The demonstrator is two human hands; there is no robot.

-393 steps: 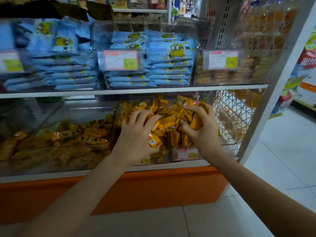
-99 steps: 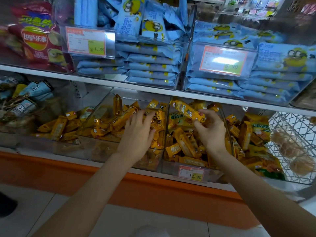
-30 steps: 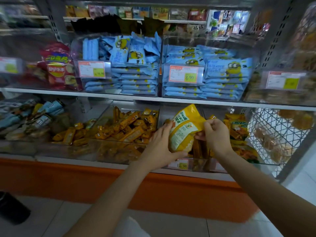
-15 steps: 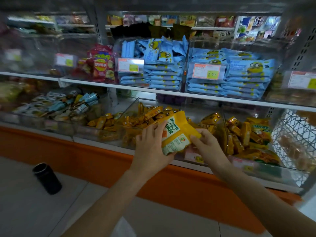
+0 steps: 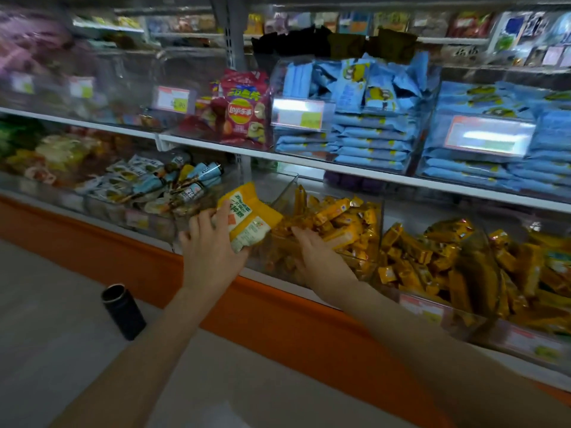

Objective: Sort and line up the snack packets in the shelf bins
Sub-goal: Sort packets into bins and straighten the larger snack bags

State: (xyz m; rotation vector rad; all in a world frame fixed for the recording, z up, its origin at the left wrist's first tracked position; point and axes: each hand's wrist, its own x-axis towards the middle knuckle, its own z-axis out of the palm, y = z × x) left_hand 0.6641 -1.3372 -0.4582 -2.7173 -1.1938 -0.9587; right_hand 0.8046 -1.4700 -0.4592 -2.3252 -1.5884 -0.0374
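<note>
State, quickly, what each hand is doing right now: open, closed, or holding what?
Left hand: holds the big yellow packet.
Right hand: open, fingers stretched towards the small yellow packets.

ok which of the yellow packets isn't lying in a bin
The big flat yellow pouch with the green-and-white label: the left hand grips it in the air, while the small yellow bars all lie in the clear bins.
</note>
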